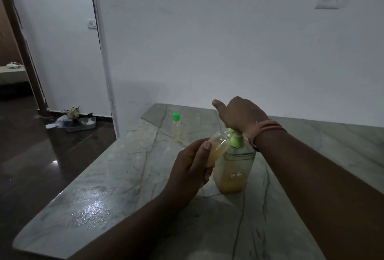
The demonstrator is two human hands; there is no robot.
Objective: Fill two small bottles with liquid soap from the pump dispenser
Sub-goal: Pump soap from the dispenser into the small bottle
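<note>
Tilting its mouth up toward the nozzle, the left hand (192, 162) grips the small open bottle (217, 148) with fingers (206, 171) curled round its lower body; its long axis leans up and right, neck just beside the spout of the pump dispenser (235, 168). The right hand (241, 115) rests palm-down on the pump head, fingers straight, thumb stuck out left. Whether mouth and spout quite meet is hard to tell. The held bottle is partly filled with yellowish soap; the dispenser holds a low layer. A capped bottle (176, 128) stands farther back on the surface (104, 197), seemingly nearly empty.
</note>
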